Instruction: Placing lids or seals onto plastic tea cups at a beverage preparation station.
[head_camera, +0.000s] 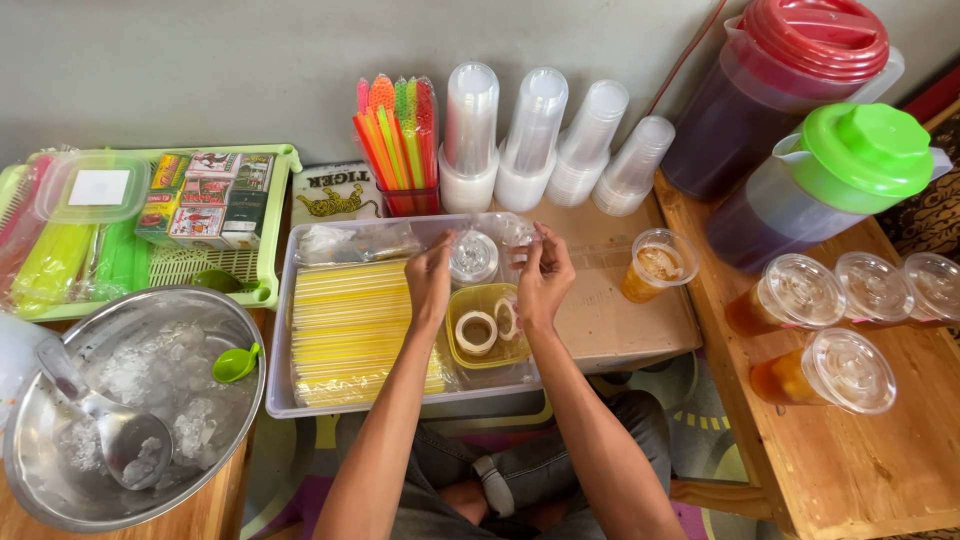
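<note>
Clear plastic lid (474, 257) sits at frame centre, pinched between the left hand (430, 282) and the right hand (545, 278), both closed on its wrapping over a clear tray (282, 330) of yellow straws (345, 330); right of them an open cup of tea (655, 265), farther right lidded cups (800, 295)

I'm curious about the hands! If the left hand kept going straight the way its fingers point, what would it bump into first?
Probably the clear plastic bag that the left hand and right hand are pinching over the clear tray. Beyond it stand the colourful straws, though depth is hard to judge.
</note>
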